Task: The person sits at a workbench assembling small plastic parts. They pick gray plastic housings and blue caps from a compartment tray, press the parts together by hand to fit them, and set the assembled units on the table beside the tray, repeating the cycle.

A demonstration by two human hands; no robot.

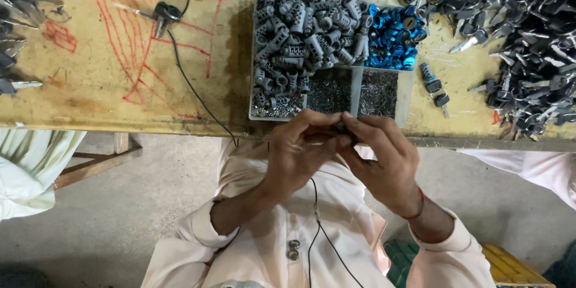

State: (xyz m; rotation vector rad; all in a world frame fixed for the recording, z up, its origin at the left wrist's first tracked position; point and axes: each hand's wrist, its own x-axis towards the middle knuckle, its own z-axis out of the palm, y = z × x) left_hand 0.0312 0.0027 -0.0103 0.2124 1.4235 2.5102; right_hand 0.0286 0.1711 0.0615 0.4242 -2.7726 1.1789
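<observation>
Both hands are meeting just in front of the near edge of the worn yellowish wooden workbench (108, 84), above the person's lap. Left hand (297, 156) is curling its fingers inward, thumb and fingertips pinching a small dark metal part (343, 126) at the point where the two hands are touching. Right hand (384, 162), wearing a red thread at the wrist, is closing its fingertips on the same small part from the other side; most of the part is hidden by the fingers, so its shape cannot be told.

Just beyond the hands, a clear plastic compartment tray (403, 93) is sitting at the bench edge. Its large left section is holding a heap of grey ribbed metal lock cylinders (306, 36), its upper right section is holding shiny blue metal rings (393, 36), and the two small near sections are holding tiny dark metal pins (329, 93).

To the right of the tray, a big pile of dark keys and lock pieces (528, 42) is spreading over the bench, with two loose keyed cylinders (433, 84) lying between pile and tray. A thin black cable (192, 87) is running across the bench over red scribbled lines (129, 30), and pale cloth (30, 162) is showing at the left.
</observation>
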